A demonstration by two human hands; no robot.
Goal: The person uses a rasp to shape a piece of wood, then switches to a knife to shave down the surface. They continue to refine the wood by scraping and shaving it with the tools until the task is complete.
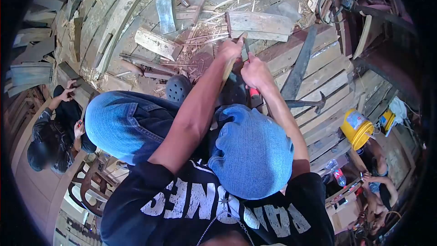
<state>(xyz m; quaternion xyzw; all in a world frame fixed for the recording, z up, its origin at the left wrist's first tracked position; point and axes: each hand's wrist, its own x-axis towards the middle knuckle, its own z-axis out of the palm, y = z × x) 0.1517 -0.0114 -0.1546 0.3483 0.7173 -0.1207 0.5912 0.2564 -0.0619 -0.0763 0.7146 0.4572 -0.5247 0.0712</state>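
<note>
My left hand (231,48) is closed near the end of a thin pale wooden strip that runs back along the forearm. My right hand (256,73) is wrapped round the red handle (254,92) of a tool. A narrow metal blade (246,48) rises between the two hands, close to my left fingers. Just beyond them lies a wooden block (260,25) on the plank floor. To the right rest a hand saw (300,66) and a hammer (320,102).
Wood shavings and offcuts (157,43) litter the floor ahead. A person (52,141) sits at the left, another (380,187) at the lower right. A yellow bucket (357,129) stands at the right, with a plastic bottle (339,177) nearby.
</note>
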